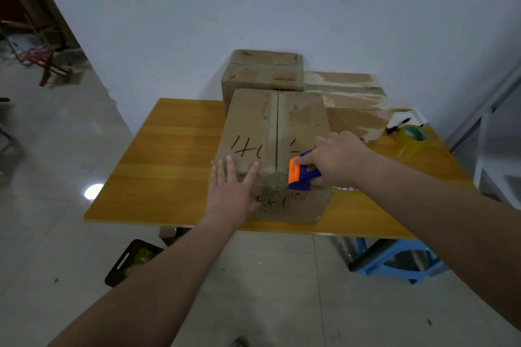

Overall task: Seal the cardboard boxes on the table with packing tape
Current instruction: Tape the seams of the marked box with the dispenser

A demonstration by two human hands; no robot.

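1. Left hand [234,191], fingers straight, presses flat on the near box [301,118] at its front edge; firm pressure should stop it sliding
2. Right hand [335,160] grips the tape dispenser [301,175] beside the centre seam [277,132]; pull straight along it
3. The box sits at the table [174,149] front edge; rear boxes [262,76] crowd behind, with open room on the left

the wooden counter [169,155] in front of me carries three cardboard boxes. the near box [270,132], with black handwriting on it, stands in the middle by the near edge. the far box [262,73] is just behind it, and the taped box [352,101] sits beside that at far right. near the right edge lie a roll of clear tape [413,138] and, just beyond it, a black marker [399,125] by a white sheet [407,117].
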